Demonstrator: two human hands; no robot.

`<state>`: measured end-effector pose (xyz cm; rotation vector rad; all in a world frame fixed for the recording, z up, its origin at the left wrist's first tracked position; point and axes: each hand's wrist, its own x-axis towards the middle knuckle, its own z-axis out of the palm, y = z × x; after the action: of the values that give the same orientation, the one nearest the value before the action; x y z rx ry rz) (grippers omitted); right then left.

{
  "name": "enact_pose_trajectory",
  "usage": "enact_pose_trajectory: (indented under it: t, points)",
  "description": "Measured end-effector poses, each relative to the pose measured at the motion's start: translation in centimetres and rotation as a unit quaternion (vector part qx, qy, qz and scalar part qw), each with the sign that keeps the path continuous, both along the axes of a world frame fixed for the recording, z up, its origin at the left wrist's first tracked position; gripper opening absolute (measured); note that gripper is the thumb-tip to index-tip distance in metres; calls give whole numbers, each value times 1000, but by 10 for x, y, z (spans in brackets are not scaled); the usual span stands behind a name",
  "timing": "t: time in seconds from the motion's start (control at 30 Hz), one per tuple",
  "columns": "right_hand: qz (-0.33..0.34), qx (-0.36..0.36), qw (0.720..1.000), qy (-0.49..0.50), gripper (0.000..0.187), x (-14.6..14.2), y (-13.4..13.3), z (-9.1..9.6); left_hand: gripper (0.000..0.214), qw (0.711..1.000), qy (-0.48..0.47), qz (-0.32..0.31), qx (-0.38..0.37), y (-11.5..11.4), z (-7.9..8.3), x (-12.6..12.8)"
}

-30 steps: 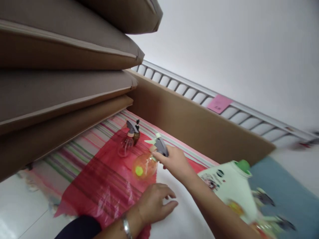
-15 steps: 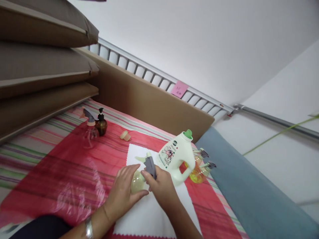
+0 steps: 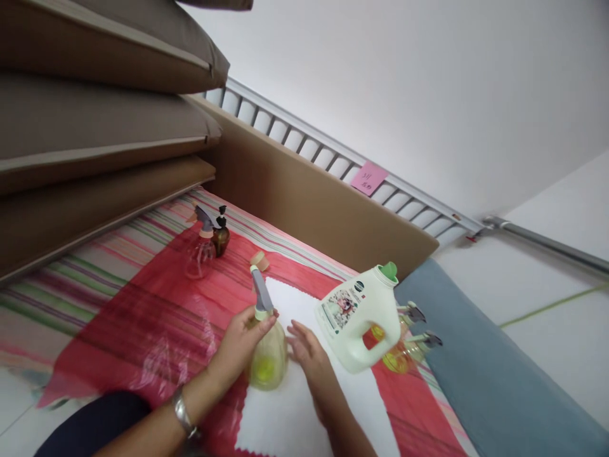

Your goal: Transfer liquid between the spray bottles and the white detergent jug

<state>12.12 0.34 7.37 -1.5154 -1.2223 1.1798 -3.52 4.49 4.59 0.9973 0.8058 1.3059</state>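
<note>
Over white cloth [image 3: 285, 419] | left hand [image 3: 238, 346]: fingers clamped on spray bottle [image 3: 269, 355] | right hand [image 3: 314, 365]: fingers apart

Nearest spray bottle [image 3: 267, 365]: clear, smooth, plastic by look of it; trigger head [image 3: 261, 292] matt grey plastic. Jug [image 3: 347, 311]: opaque plastic, smooth, faint sheen. Red sheet [image 3: 128, 324]: thin, see-through, creased, throwing glossy glints from where I stand. White cloth [image 3: 295, 409]: flat, matt. Striped cloth [image 3: 90, 279]: dull, soft-looking. Bracelet [image 3: 181, 409]: shiny metal. Cushions [image 3: 109, 114]: matt fabric. Note [image 3: 369, 178]: plain paper. Pipe [image 3: 552, 242]: smooth grey metal.
</note>
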Motion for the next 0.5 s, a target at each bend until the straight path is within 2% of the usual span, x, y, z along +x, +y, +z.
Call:
enact_pose_trajectory:
  t: [0.07,0.13,0.2,0.27,0.37,0.43,0.5]
  points:
    - [10,-119,979,164,65,-5,-7,-19,40,999,-49,-3,-11,-1,1,-2]
    - [58,-220,922,312,75,-12,-14,-31,42,998,-66,-13,-5,-4,1,-2]
    - [104,-260,871,405,82,-18,-19,-36,43,998,-55,-32,5,-7,0,-2]
    - [130,-253,846,452,85,-21,-19,-36,42,998,-33,-46,8,-8,-5,-2]
    - [165,-221,844,460,87,-23,-13,-35,37,999,-3,-43,18,-3,-16,-3]
    - [178,-184,862,438,87,-23,-8,-39,36,999,-16,-2,37,4,-25,-3]
    - [142,-125,892,410,82,-22,-3,-47,36,998,24,46,27,10,-32,-2]
